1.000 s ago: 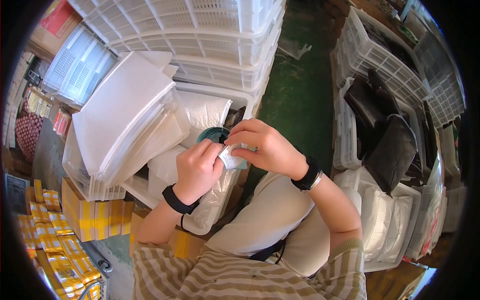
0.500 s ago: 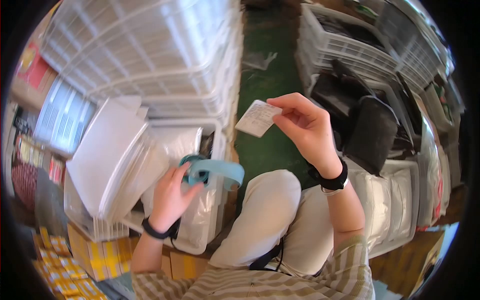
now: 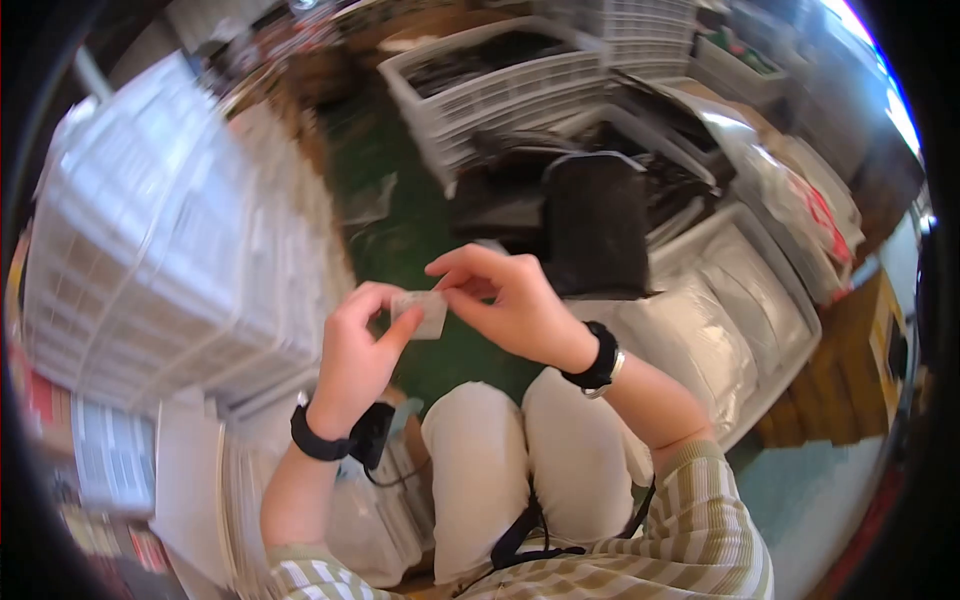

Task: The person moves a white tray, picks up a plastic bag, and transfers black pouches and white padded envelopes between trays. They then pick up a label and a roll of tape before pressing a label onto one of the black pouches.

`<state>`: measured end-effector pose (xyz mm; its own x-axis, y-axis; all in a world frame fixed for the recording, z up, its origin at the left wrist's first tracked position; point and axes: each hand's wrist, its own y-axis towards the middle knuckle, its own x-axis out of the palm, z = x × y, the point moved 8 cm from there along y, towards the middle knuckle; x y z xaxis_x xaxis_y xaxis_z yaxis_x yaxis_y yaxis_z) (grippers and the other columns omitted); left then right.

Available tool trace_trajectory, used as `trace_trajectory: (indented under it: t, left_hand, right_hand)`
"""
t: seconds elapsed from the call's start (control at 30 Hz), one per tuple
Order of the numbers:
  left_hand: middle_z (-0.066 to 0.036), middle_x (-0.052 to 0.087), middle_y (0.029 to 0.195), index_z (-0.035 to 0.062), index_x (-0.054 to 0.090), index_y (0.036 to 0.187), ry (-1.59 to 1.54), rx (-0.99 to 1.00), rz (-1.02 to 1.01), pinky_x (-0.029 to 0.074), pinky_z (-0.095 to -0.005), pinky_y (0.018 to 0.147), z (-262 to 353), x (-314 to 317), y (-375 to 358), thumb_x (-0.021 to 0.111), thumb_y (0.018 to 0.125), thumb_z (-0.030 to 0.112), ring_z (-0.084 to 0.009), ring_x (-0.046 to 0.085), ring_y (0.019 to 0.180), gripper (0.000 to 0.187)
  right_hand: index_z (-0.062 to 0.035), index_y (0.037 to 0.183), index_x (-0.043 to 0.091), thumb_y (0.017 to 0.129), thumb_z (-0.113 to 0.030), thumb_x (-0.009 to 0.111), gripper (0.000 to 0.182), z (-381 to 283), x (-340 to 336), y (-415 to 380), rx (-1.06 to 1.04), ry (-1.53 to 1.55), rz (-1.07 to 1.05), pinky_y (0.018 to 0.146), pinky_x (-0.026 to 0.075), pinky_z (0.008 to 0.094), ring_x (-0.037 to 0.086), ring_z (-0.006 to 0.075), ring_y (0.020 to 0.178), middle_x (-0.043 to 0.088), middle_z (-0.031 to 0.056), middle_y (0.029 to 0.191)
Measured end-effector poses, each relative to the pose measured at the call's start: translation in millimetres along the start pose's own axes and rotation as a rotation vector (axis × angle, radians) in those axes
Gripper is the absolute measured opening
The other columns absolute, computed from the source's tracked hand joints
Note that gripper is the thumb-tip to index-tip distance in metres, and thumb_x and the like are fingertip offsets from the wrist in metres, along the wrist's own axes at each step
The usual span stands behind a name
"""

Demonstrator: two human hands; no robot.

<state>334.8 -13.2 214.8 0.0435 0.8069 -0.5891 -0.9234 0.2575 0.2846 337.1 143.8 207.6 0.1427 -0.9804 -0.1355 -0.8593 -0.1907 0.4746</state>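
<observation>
A small white label card point(image 3: 431, 314) with faint print is held up in front of me, above my knees. My left hand point(image 3: 358, 345) pinches it from the left, the thumb lying across its face. On the other side, my right hand point(image 3: 520, 305) has thumb and forefinger closed at the card's upper right corner, its other fingers curled. The blue tape roll is mostly hidden behind my left wrist; a bit of pale blue point(image 3: 405, 410) shows there. Beyond my right hand lies a black pouch point(image 3: 597, 225).
White crates point(image 3: 130, 250) stand stacked on the left. Another crate point(image 3: 520, 95) with dark items is ahead. At right, a tray holds packs in clear plastic point(image 3: 690, 340). Cardboard boxes point(image 3: 840, 380) stand beyond it. White sheets point(image 3: 190, 480) lean at lower left.
My view has swung to the right. My left hand has let go of the blue tape roll and come up to grip the card, which my right hand alone held before.
</observation>
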Motion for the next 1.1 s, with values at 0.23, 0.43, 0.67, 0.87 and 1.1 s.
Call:
trace_trajectory:
  t: [0.23,0.43,0.67,0.87,1.1]
  left_hand:
    - [-0.002,0.063,0.086,-0.0023,0.063,0.085,-0.218,0.065,-0.169,0.046,-0.0246,0.077,-8,106,39,0.065,0.082,0.004,-0.0091,0.057,0.081,0.008]
    - [-0.003,0.063,0.085,-0.0026,0.064,0.088,-0.332,0.096,-0.324,0.045,-0.0228,0.073,0,174,52,0.064,0.083,0.006,-0.0090,0.057,0.078,0.010]
    - [-0.002,0.061,0.095,-0.0007,0.060,0.111,-0.662,-0.331,-0.407,0.043,-0.0249,0.079,-36,237,62,0.061,0.087,0.020,-0.0097,0.056,0.087,0.032]
    - [-0.004,0.056,0.109,0.0020,0.053,0.118,-0.597,-0.567,-0.365,0.043,-0.0310,0.081,-140,294,132,0.064,0.085,0.034,-0.0135,0.052,0.096,0.047]
    - [-0.007,0.059,0.111,-0.0016,0.053,0.118,-0.756,-0.655,-0.406,0.045,-0.0307,0.086,-148,346,150,0.063,0.084,0.044,-0.0171,0.056,0.102,0.057]
  right_hand:
    - [-0.0011,0.113,0.056,0.081,-0.004,0.067,0.035,60,-90,-43,0.333,0.235,0.238,0.080,0.050,0.0257,0.064,0.0127,0.087,0.067,0.0101,0.096]
    - [0.0038,0.112,0.058,0.084,-0.010,0.066,0.032,97,-113,-80,0.409,0.265,0.238,0.081,0.050,0.0267,0.061,0.0132,0.092,0.065,0.0099,0.105]
    - [0.0034,0.104,0.064,0.091,-0.015,0.057,0.024,125,-174,-114,0.350,0.280,0.690,0.083,0.046,0.0239,0.059,0.0086,0.090,0.066,0.0052,0.095]
    - [-0.0056,0.117,0.050,0.091,-0.030,0.057,0.037,173,-292,-144,0.239,0.657,1.028,0.092,0.043,0.0357,0.053,0.0193,0.100,0.055,0.0076,0.109]
    - [-0.0233,0.144,0.020,0.088,-0.042,0.058,0.070,216,-305,-126,0.343,0.719,0.923,0.091,0.042,0.0384,0.051,0.0252,0.104,0.048,0.0142,0.123]
